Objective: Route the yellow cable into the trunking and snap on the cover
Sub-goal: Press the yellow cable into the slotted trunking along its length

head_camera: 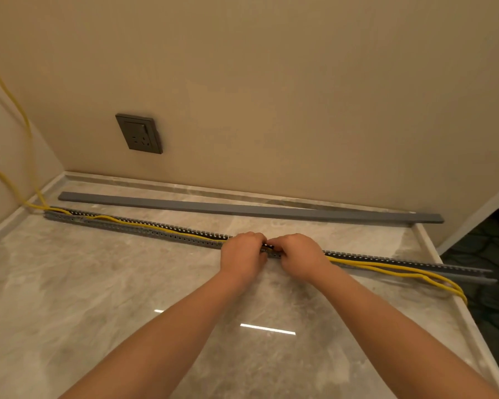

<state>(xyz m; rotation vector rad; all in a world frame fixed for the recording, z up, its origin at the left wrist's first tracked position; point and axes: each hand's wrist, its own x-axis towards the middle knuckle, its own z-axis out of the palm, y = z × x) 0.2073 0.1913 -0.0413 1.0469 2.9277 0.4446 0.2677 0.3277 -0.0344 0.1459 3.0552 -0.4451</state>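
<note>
Where the marble floor [127, 283] meets the beige wall [271, 82], a grey slotted trunking [144, 229] lies lengthwise, open on top. Yellow cable [162, 227]: two strands, dropping from the left wall, seated in the channel left of the hands; right of the hands they lie outside the front wall and loop over the floor's edge. Left hand [244, 251] and right hand [298, 254]: side by side at mid-trunking, fingers curled down over the channel and cable; whether they pinch the cable cannot be told. Cover [242, 210]: flat grey strip, on the floor behind the trunking, well apart from it. Dark wall socket [139, 133]: above.
</note>
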